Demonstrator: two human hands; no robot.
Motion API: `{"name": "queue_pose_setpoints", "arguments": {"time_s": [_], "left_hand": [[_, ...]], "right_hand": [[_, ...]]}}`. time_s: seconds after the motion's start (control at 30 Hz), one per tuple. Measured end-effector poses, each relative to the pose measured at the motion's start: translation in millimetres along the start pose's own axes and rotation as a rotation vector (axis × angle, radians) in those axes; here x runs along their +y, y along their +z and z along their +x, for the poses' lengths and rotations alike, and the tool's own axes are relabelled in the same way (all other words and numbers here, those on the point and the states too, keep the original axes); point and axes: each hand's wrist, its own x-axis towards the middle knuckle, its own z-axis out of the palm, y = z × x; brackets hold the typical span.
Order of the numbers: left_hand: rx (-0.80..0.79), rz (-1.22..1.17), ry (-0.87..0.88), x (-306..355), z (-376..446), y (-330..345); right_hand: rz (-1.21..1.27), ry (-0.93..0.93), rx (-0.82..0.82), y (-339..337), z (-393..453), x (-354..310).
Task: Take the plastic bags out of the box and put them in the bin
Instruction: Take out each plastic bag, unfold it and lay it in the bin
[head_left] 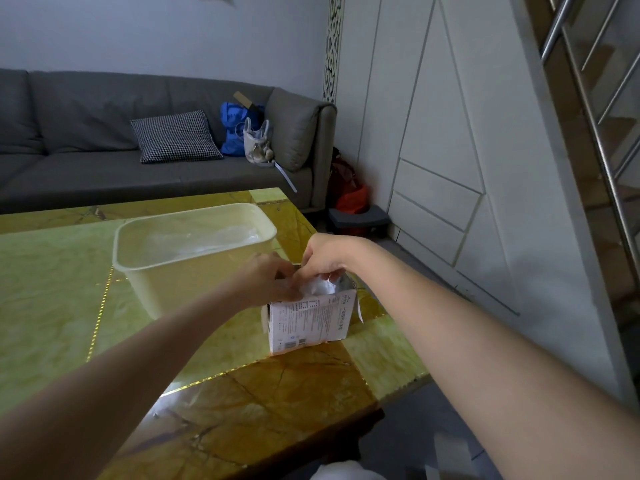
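Fingers of the right hand (pixel 323 259) curl down into the open top of the box (pixel 309 322), pinching the crumpled bags (pixel 320 287) directly beneath them, while the left hand (pixel 268 280) grips the box's left rim, the bin (pixel 194 244) standing just left of the box.

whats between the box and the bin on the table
In the head view, the left hand sits in that gap, at the top edge of the box, just in front of the bin. Below it, only bare table shows.
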Motion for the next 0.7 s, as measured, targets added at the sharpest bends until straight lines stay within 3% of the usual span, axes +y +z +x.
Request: {"name": "queue_pose_setpoints", "arguments": {"time_s": [0.1,0.33,0.5,0.57,0.7], "left_hand": [[-0.026,-0.047,-0.035,-2,1,2],[-0.079,-0.171,-0.086,-11,-2,7],[-0.117,-0.347,-0.083,-14,1,5],[-0.096,-0.484,-0.068,-10,-3,-5],[0.109,-0.901,-0.078,-7,-13,-30]], "right_hand": [[0.113,-0.042,-0.038,1,-2,-3],[0.762,-0.188,0.031,-10,-4,-12],[0.961,-0.331,0.197,-28,-11,-34],[1.025,-0.359,0.280,-35,-13,-37],[1.120,-0.340,0.482,-41,-11,-31]]}}
